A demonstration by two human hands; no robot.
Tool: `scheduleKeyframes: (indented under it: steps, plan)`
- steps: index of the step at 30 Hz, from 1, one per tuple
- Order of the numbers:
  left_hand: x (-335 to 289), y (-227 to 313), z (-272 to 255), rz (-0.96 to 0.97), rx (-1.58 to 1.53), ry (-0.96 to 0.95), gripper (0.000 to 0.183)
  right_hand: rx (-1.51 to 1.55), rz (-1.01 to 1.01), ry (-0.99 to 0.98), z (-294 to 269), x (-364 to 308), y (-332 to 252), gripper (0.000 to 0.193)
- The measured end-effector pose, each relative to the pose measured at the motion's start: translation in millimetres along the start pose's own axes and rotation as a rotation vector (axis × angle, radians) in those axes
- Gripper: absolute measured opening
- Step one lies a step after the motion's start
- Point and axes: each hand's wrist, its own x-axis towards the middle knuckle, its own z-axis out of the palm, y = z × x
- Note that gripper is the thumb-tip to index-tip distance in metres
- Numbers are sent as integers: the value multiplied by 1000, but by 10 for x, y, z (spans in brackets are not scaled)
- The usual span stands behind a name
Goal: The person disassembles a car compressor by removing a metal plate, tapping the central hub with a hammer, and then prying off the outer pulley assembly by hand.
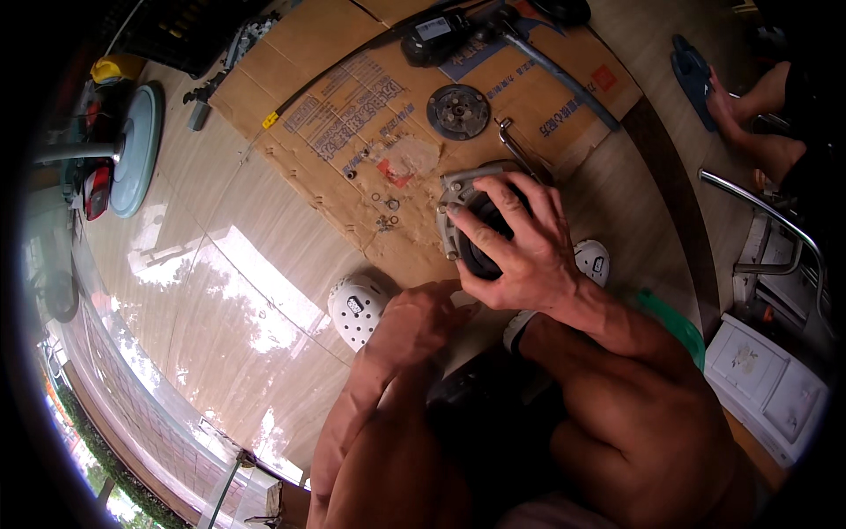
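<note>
A round metal housing (pixel 449 238) with bolt heads along its rim and a dark centre stands at the cardboard's near edge. My right hand (pixel 529 238) lies over it, fingers spread across its top and thumb at its near side, gripping it. Close by on the left, my left hand (pixel 419 322) is closed, its fingertips hidden; what it holds, if anything, I cannot make out. Beyond the housing lie a bent metal wrench (pixel 515 145) and a round dark metal disc (pixel 458 112). Small washers and nuts (pixel 388 212) lie scattered left of the housing.
Flattened cardboard (pixel 317 167) covers the floor ahead, bearing a hammer (pixel 564 79) and a black cabled tool (pixel 434 37). White perforated clogs (pixel 357 309) flank the work. A stool base (pixel 139 150) stands left; a chrome chair frame (pixel 784 212) and another person's foot (pixel 723 106) are right.
</note>
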Motion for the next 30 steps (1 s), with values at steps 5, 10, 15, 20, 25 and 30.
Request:
scheduleKeyframes:
  steps: [5, 10, 15, 20, 25, 30]
  plan:
    - [-18, -14, 3, 20, 8, 18, 38, -6, -4, 9, 16, -15, 1, 57]
    - [-4, -39, 18, 43, -17, 24, 38, -10, -7, -1, 17, -21, 14, 57]
    - [-29, -10, -11, 46, -3, 27, 37, -11, -25, 5, -25, 25, -1, 56]
    - [-4, -20, -5, 14, 11, 3, 37, -2, -15, -3, -8, 26, -9, 55]
    - [5, -6, 3, 18, 24, 15, 36, -4, -3, -3, -7, 15, -5, 55]
    - [0, -7, 6, 23, 28, 18, 36, -4, -6, 4, -3, 9, -5, 54]
